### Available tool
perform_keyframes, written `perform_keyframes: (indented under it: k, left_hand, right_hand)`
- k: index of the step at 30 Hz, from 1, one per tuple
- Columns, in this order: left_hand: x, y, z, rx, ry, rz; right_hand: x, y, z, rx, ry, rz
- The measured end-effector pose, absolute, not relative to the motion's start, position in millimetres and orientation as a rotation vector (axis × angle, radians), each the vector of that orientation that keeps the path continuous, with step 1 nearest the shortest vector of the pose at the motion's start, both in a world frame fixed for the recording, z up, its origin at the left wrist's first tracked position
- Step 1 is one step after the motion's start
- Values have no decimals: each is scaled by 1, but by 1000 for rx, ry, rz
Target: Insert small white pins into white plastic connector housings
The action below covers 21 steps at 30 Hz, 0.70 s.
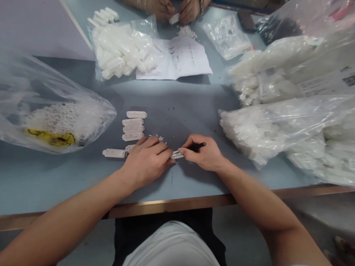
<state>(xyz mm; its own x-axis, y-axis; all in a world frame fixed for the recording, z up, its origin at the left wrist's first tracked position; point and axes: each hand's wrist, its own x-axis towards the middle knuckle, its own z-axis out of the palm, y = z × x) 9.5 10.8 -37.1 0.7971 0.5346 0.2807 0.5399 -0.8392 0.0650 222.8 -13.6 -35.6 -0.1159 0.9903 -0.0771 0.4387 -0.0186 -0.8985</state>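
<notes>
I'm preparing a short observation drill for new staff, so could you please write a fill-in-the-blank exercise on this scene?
1. The right hand holds a slim tool coloured ____.
2. At the left hand's fingertips is a small strip coloured ____.
3. The clear bag at the picture's left holds a bright item coloured ____.
4. The co-worker's hand nearer the picture's right has a ____ on its wrist.
Missing words: black; white; yellow; watch.

Dark-marked white strip (177, 154), partly hidden, slim black tool (199, 146) at its right
</notes>
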Motion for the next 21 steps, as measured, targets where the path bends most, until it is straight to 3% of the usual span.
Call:
perform_keyframes:
  k: [21]
  left_hand:
    - [10, 11, -37, -2952, -878, -469]
  right_hand:
    - [218, -17, -39, -1480, -1684, 999]
